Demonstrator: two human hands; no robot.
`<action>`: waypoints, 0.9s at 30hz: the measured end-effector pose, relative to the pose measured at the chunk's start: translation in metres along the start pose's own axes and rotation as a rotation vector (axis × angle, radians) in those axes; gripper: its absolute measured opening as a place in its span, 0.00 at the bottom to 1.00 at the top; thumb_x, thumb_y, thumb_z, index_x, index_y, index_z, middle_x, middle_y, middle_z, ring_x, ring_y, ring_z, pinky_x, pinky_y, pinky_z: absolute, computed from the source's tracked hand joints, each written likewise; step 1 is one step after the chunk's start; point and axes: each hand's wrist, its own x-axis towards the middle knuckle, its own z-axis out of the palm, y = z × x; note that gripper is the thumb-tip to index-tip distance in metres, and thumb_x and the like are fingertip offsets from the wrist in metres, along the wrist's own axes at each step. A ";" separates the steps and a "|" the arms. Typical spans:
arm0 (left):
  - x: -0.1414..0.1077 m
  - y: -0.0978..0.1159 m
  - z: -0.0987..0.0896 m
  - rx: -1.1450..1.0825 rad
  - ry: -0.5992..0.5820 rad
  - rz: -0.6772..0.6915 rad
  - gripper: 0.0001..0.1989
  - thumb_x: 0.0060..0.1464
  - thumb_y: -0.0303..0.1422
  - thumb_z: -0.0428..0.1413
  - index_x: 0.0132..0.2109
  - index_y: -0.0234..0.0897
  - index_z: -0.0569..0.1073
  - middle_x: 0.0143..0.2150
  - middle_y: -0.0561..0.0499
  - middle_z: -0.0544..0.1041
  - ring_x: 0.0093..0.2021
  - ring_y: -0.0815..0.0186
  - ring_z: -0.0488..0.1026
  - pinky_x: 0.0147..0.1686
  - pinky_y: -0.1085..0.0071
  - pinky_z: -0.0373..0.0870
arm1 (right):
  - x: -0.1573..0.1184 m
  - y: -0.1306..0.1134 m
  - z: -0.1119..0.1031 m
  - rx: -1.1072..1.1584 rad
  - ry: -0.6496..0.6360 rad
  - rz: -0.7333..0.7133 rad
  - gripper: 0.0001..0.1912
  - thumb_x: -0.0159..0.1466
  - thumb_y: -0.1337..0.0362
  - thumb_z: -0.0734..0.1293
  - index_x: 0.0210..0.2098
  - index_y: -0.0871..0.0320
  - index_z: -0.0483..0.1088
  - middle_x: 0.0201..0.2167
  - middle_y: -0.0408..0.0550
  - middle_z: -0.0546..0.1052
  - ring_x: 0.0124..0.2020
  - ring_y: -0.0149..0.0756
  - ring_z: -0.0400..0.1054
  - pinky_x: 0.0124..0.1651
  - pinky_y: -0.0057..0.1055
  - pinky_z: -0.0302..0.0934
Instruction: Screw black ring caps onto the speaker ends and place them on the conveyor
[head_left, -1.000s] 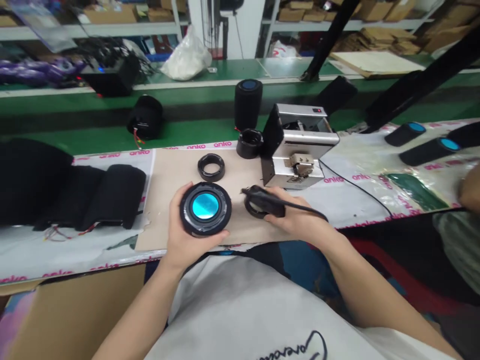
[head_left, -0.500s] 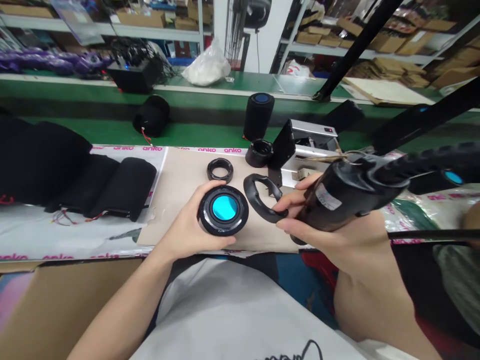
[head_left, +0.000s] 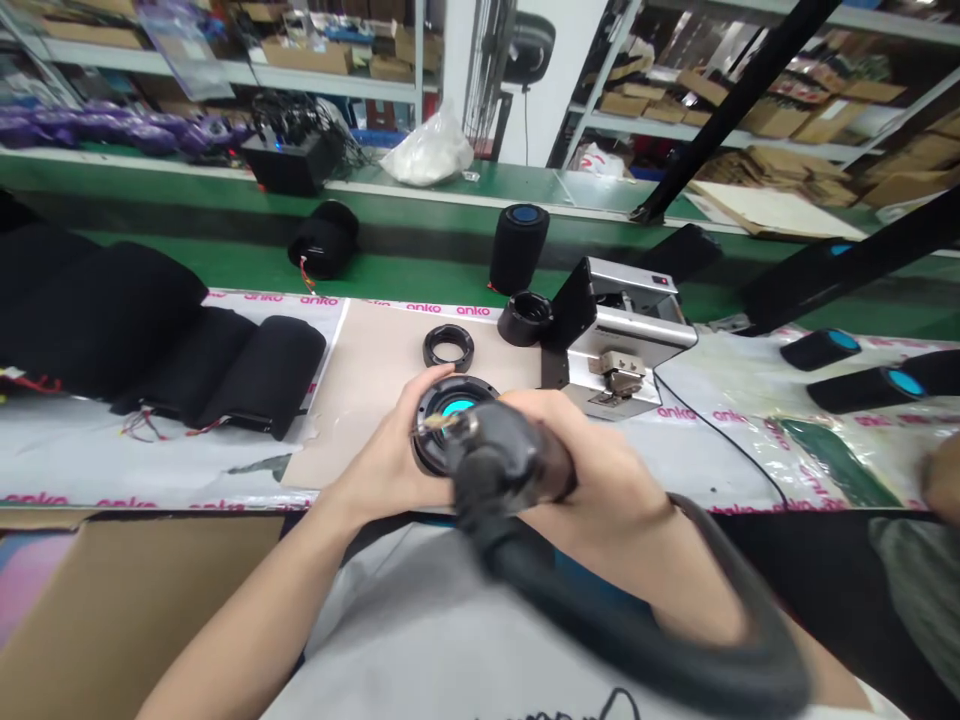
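My left hand (head_left: 397, 455) is wrapped round the side of a round black speaker (head_left: 429, 402) whose blue-green disc faces up. Over the speaker's right part, my right hand (head_left: 600, 450) grips a black power tool (head_left: 517, 450) with a thick black cable. The tool hides part of the disc and its own lower end. The ring my right hand held earlier cannot be made out apart from the speaker. Just beyond the speaker lies a loose black ring (head_left: 448, 347) on the tan board (head_left: 360, 380).
A metal machine (head_left: 630, 335) stands right of a black ring-shaped part (head_left: 525, 318). Black fabric-covered cylinders (head_left: 262, 370) with wires lie at left. An upright speaker (head_left: 519, 245) stands behind. A person's hand (head_left: 941, 475) shows at the right edge.
My right hand has moved left with the tool, which now stands over the speaker. The ring beside its fingers is no longer visible separately. The view has shifted slightly.
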 end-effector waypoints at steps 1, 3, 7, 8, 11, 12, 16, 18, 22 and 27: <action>-0.001 -0.002 0.000 -0.014 -0.033 -0.002 0.55 0.41 0.45 0.78 0.72 0.44 0.64 0.68 0.40 0.75 0.66 0.41 0.78 0.64 0.45 0.79 | 0.001 0.002 -0.003 0.029 0.010 0.073 0.26 0.62 0.68 0.77 0.57 0.45 0.73 0.50 0.40 0.82 0.48 0.38 0.81 0.52 0.33 0.78; -0.002 -0.004 0.001 -0.022 -0.066 -0.006 0.56 0.44 0.43 0.77 0.74 0.44 0.59 0.73 0.38 0.70 0.71 0.42 0.73 0.69 0.44 0.74 | 0.005 0.008 -0.009 0.125 0.047 0.219 0.30 0.59 0.61 0.82 0.58 0.46 0.74 0.54 0.43 0.81 0.53 0.44 0.80 0.56 0.39 0.78; -0.002 -0.006 0.004 -0.026 -0.033 -0.016 0.57 0.42 0.41 0.79 0.74 0.45 0.59 0.75 0.37 0.67 0.74 0.41 0.68 0.71 0.45 0.71 | 0.016 0.022 -0.015 0.281 0.034 0.298 0.37 0.47 0.58 0.88 0.54 0.49 0.76 0.54 0.46 0.81 0.60 0.54 0.76 0.64 0.49 0.75; -0.002 -0.006 0.005 -0.042 -0.039 -0.026 0.57 0.43 0.42 0.78 0.74 0.45 0.58 0.74 0.38 0.68 0.73 0.41 0.69 0.71 0.46 0.72 | 0.019 0.024 -0.015 0.287 0.003 0.299 0.36 0.47 0.58 0.88 0.52 0.49 0.76 0.52 0.45 0.81 0.61 0.55 0.75 0.66 0.50 0.74; -0.001 -0.006 0.006 -0.074 -0.051 -0.039 0.57 0.44 0.44 0.78 0.75 0.46 0.58 0.72 0.38 0.71 0.71 0.40 0.72 0.69 0.44 0.74 | 0.021 0.027 -0.010 0.235 -0.071 0.327 0.33 0.48 0.56 0.87 0.49 0.49 0.73 0.48 0.44 0.82 0.57 0.53 0.77 0.63 0.49 0.76; -0.001 -0.005 0.006 -0.069 -0.046 -0.029 0.57 0.44 0.44 0.78 0.75 0.46 0.58 0.72 0.38 0.71 0.71 0.40 0.72 0.69 0.44 0.74 | 0.020 0.027 -0.008 0.214 -0.067 0.333 0.34 0.48 0.55 0.87 0.49 0.49 0.73 0.47 0.44 0.82 0.55 0.53 0.78 0.60 0.49 0.77; 0.001 -0.004 0.006 -0.043 -0.038 0.051 0.54 0.45 0.42 0.78 0.73 0.48 0.60 0.73 0.39 0.70 0.73 0.41 0.71 0.69 0.46 0.73 | 0.014 0.029 0.000 0.254 0.070 0.292 0.42 0.46 0.56 0.89 0.56 0.48 0.74 0.56 0.45 0.81 0.61 0.54 0.75 0.66 0.49 0.73; 0.001 -0.001 0.005 -0.053 -0.048 0.051 0.54 0.45 0.40 0.78 0.73 0.47 0.59 0.73 0.39 0.70 0.73 0.41 0.70 0.70 0.47 0.73 | 0.011 0.030 0.004 0.285 0.092 0.273 0.44 0.47 0.58 0.89 0.60 0.47 0.73 0.60 0.44 0.79 0.64 0.52 0.73 0.69 0.48 0.70; -0.001 0.002 0.006 -0.093 -0.055 -0.023 0.54 0.46 0.40 0.77 0.74 0.47 0.58 0.73 0.39 0.69 0.73 0.42 0.70 0.72 0.45 0.70 | 0.006 0.029 0.007 0.159 0.077 0.356 0.41 0.49 0.59 0.88 0.59 0.43 0.73 0.55 0.41 0.81 0.57 0.49 0.77 0.59 0.44 0.77; -0.004 0.001 0.008 -0.126 -0.059 -0.102 0.57 0.44 0.39 0.77 0.75 0.47 0.56 0.72 0.39 0.70 0.71 0.40 0.72 0.71 0.42 0.71 | 0.005 0.020 0.005 0.122 -0.019 0.423 0.37 0.53 0.59 0.85 0.59 0.42 0.72 0.49 0.40 0.81 0.52 0.47 0.78 0.56 0.44 0.77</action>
